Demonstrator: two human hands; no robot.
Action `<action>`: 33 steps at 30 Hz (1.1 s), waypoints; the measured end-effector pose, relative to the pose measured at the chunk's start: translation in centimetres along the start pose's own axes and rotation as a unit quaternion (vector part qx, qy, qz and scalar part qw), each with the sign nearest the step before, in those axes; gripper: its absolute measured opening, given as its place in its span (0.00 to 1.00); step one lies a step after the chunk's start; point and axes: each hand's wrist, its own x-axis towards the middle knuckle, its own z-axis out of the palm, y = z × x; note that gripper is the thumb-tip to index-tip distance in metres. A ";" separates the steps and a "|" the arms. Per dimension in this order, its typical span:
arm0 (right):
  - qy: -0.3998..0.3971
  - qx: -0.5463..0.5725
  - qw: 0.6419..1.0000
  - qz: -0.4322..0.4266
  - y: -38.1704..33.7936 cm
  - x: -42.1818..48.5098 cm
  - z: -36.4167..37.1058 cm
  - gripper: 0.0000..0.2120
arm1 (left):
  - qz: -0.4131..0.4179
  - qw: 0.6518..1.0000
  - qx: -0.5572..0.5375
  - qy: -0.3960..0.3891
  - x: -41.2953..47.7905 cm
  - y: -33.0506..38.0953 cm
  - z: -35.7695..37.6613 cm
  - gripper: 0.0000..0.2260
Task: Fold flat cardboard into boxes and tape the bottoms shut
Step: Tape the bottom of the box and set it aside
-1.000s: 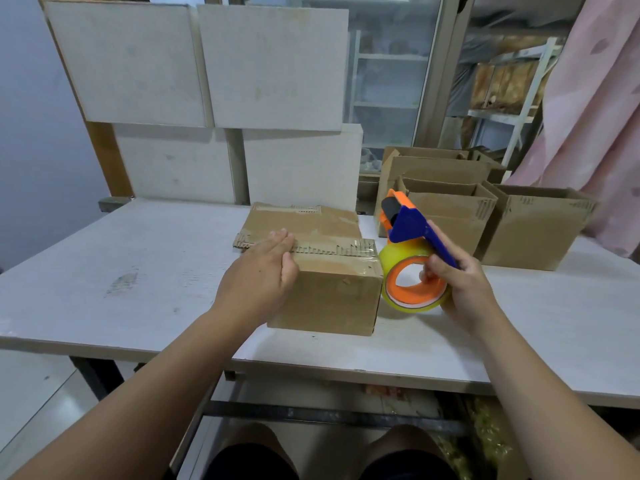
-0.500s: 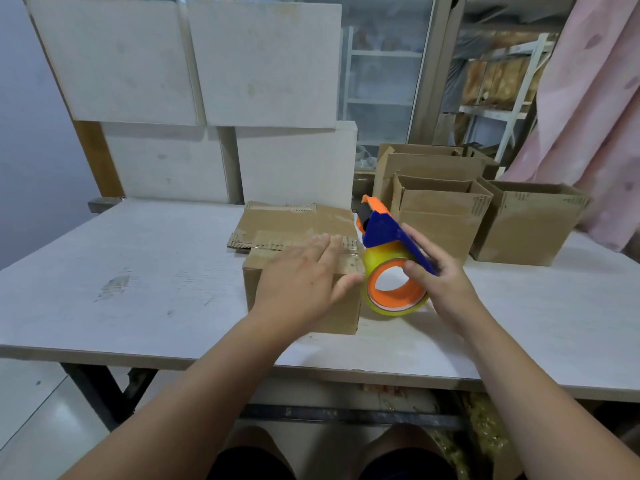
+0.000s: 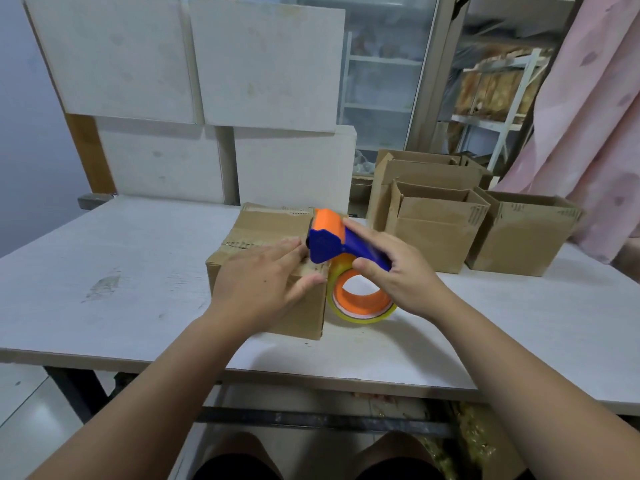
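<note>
A small cardboard box [image 3: 263,226] stands upside down on the white table [image 3: 104,271], its bottom flaps facing up. My left hand [image 3: 263,282] lies flat on the near right part of those flaps, fingers straight, thumb over the box's right edge. My right hand [image 3: 398,271] grips the blue handle of a tape dispenser [image 3: 332,244]. Its orange head rests on the top of the box at the right side. The orange and yellow tape roll [image 3: 362,296] hangs beside the box's right wall.
Three open-topped cardboard boxes [image 3: 433,237] stand on the table at the back right, one more [image 3: 519,237] furthest right. White panels [image 3: 263,64] lean against the wall behind the table. A pink curtain [image 3: 595,116] hangs at the far right. The table's front edge runs just before my arms.
My left hand slid right along the box top toward its right edge. My right hand swung the tape dispenser up and left, so its head now sits over the box top.
</note>
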 end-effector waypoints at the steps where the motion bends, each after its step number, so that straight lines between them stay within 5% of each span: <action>1: 0.003 -0.008 1.000 -0.012 -0.3 0.3 0.2 0.23 | -0.003 1.000 -0.008 0.001 -0.1 -0.4 -0.1 0.44; 13: 0.011 0.000 0.999 -0.036 0.2 1.1 1.9 0.24 | -0.023 0.999 -0.012 -0.023 -0.5 -2.2 -0.8 0.48; 21: 0.080 0.193 0.978 0.009 0.9 0.3 0.9 0.30 | -0.028 0.999 -0.013 -0.023 -0.6 -2.3 -0.9 0.51; 26: 0.033 0.034 0.999 0.007 1.5 -0.2 1.1 0.23 | -0.028 0.999 -0.006 -0.028 -0.6 -2.2 -1.0 0.47; 33: 0.029 -0.003 1.000 -0.001 1.2 0.2 -0.6 0.24 | -0.029 0.998 0.002 -0.052 -0.7 -2.0 -1.3 0.41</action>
